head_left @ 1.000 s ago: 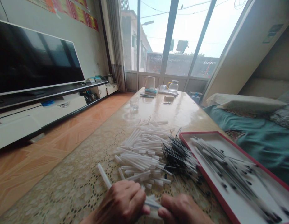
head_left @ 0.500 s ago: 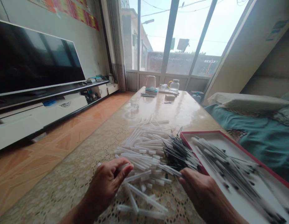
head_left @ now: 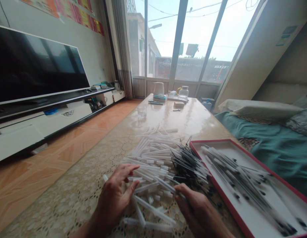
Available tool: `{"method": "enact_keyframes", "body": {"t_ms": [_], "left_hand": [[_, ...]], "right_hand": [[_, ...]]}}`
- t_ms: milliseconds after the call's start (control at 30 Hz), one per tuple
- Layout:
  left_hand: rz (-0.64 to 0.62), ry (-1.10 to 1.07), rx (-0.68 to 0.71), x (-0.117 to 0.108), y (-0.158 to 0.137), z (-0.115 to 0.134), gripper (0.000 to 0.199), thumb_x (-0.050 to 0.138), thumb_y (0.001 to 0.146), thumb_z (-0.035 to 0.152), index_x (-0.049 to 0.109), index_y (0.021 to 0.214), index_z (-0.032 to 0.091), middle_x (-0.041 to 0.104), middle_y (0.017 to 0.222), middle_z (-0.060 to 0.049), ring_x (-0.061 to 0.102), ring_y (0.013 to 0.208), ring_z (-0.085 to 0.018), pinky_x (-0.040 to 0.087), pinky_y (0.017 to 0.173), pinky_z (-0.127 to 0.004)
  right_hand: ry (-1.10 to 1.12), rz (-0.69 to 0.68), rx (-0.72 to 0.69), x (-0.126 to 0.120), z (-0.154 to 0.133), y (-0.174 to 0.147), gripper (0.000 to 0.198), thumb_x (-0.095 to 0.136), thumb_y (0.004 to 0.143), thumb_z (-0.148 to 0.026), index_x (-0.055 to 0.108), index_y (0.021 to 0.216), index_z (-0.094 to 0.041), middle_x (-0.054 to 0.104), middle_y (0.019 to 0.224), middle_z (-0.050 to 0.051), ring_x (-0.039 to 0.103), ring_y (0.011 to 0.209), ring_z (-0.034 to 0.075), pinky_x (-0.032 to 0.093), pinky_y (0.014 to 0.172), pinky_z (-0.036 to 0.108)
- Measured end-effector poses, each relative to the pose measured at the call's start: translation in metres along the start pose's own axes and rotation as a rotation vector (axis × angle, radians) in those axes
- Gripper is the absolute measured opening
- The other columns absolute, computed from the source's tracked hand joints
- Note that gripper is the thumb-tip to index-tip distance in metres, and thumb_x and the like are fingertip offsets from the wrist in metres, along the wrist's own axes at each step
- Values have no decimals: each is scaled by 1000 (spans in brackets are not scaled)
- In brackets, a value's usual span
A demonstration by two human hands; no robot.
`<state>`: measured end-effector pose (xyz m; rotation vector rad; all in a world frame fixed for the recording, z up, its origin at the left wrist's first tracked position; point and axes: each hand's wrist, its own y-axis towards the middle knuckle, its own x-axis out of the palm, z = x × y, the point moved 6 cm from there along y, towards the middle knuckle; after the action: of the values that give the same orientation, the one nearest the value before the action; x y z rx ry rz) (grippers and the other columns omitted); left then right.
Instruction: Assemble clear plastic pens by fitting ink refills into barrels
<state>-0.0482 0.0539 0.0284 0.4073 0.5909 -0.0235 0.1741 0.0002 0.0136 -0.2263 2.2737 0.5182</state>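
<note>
My left hand hovers at the near left of a heap of translucent white tubes, thumb and fingers apart, with no tube visibly gripped. Pinched in my right hand is a thin translucent pen tube, its far end pointing up and left over the heap. Most of my right fingers' inner side is hidden. Just beyond that hand lies a pile of thin pen refills with dark ends. A few loose tubes lie between my wrists on the patterned tablecloth.
To the right, a red-rimmed white tray holds several long tubes with black tips. Farther up the table stand a drinking glass, a white jug and a glass pitcher. A sofa borders the right side.
My left fingers have spread from a closed pinch. My right hand has moved left, away from the tray, carrying the tube over the white heap. The view has shifted slightly.
</note>
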Motion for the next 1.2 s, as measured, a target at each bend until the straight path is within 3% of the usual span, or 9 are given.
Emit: {"method": "enact_keyframes", "body": {"t_ms": [67, 233, 400, 500, 633, 700, 1033, 1200], "left_hand": [[-28, -160, -85, 6, -3, 0, 22, 67, 78, 21, 71, 100, 22, 66, 87, -3, 62, 73, -17, 50, 69, -28], [-377, -791, -454, 47, -19, 5, 38, 82, 67, 31, 69, 100, 20, 65, 64, 2, 58, 53, -11, 44, 46, -18], [-484, -950, -543, 64, -30, 10, 30, 87, 61, 31, 74, 84, 16, 71, 61, -1, 62, 51, -11, 45, 45, -16], [-470, -985, -553, 65, -29, 7, 27, 87, 61, 33, 75, 76, 15, 70, 54, -1, 61, 47, -10, 45, 43, -16], [-343, -1003, -620, 56, -23, 2, 27, 88, 60, 32, 72, 73, 15, 70, 51, 0, 59, 42, -10, 46, 42, -17], [-311, -987, -652, 52, -22, 0, 27, 88, 59, 31, 71, 72, 15, 71, 51, -1, 59, 41, -9, 45, 43, -16], [-298, -962, -708, 50, -24, -1, 33, 90, 54, 35, 70, 70, 15, 70, 48, 0, 59, 42, -9, 44, 46, -17], [-298, -987, -732, 51, -24, -3, 32, 90, 54, 33, 69, 70, 15, 72, 52, -1, 60, 44, -9, 45, 47, -16]], "right_hand": [[30, -32, -3, 6, 0, 1, 25, 32, 98, -31, 54, 91, -21, 64, 70, 2, 60, 59, 14, 45, 57, 21], [22, -50, -71, 18, -4, 2, 35, 28, 99, -36, 51, 78, -20, 62, 66, 4, 59, 56, 15, 42, 53, 21], [163, -184, -119, 28, -11, 2, 32, 35, 98, -37, 58, 85, -19, 67, 75, 5, 60, 64, 14, 43, 59, 20], [241, -134, -12, 23, -4, 2, 33, 37, 97, -43, 60, 96, -19, 60, 66, 0, 55, 58, 13, 40, 56, 21], [430, -19, 249, 16, 16, -2, 51, 26, 99, -53, 50, 69, -19, 40, 53, -5, 39, 47, 10, 28, 45, 21], [511, -19, 305, 17, 20, -4, 51, 28, 97, -57, 47, 67, -20, 35, 51, -7, 34, 45, 9, 24, 43, 21], [528, -71, 338, 14, 18, -4, 44, 41, 93, -56, 49, 70, -19, 43, 58, -5, 40, 50, 10, 32, 47, 21], [561, -43, 351, 11, 17, -3, 35, 50, 90, -53, 56, 85, -19, 52, 65, -3, 49, 53, 11, 37, 48, 20]]}}
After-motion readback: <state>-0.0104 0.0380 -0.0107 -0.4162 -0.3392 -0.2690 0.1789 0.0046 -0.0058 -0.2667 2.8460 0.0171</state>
